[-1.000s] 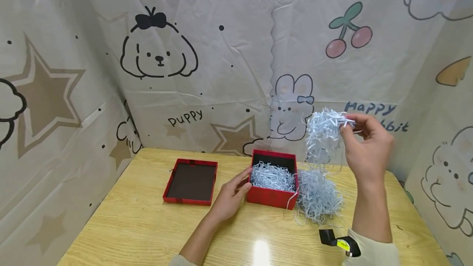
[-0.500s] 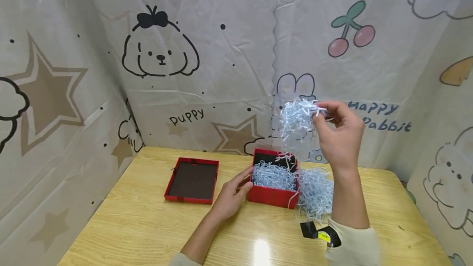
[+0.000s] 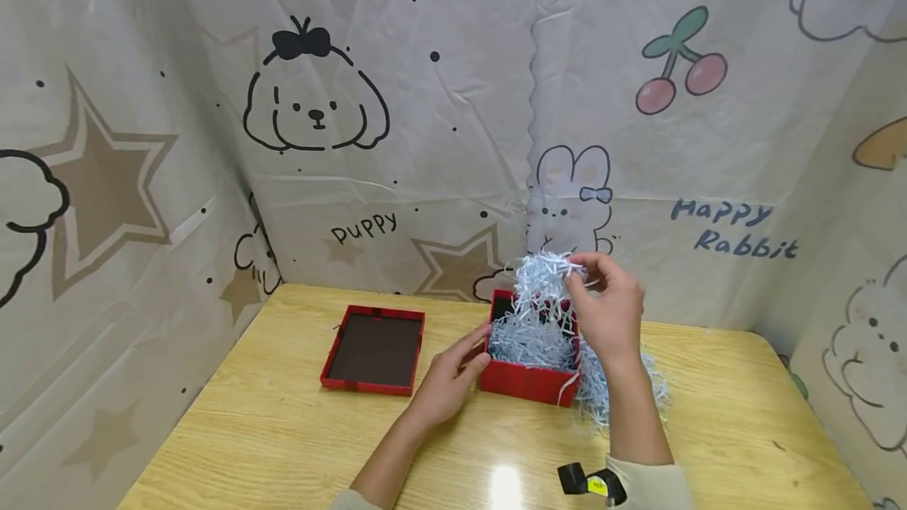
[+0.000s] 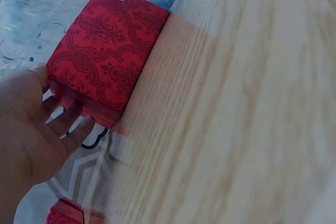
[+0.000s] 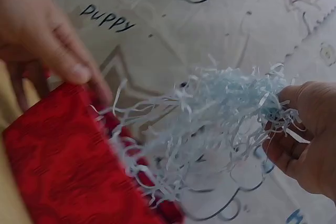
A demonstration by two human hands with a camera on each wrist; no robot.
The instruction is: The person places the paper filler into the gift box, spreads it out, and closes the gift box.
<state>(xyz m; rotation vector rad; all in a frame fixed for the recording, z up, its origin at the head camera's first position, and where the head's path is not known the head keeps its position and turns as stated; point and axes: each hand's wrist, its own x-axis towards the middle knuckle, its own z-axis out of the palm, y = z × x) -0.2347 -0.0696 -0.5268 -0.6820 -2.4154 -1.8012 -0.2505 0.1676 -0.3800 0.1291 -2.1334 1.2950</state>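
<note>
My right hand (image 3: pixel 609 309) pinches a tuft of pale blue shredded paper (image 3: pixel 544 278) over the open red box (image 3: pixel 527 384). Strands trail from the tuft down into the box, where more shredded paper (image 3: pixel 527 345) lies. The right wrist view shows the tuft (image 5: pixel 226 103) between thumb and fingers. At the box's left side rests my left hand (image 3: pixel 446 384). In the left wrist view its fairly straight fingers (image 4: pixel 60 119) touch the side wall, the thumb near the front edge. A dark floral pattern covers the box front (image 4: pixel 110 51).
A red lid (image 3: pixel 323 372) with a dark inside lies on the wooden table (image 3: pixel 269 431), left of the box. Right of the box is a loose heap of shredded paper (image 3: pixel 655 384), partly behind my right forearm. Printed cloth (image 3: pixel 453 140) hangs behind the table.
My right hand has carried the tuft of shredded paper leftward from above the heap, then lowered it over the box. The left hand stays against the box's side.
</note>
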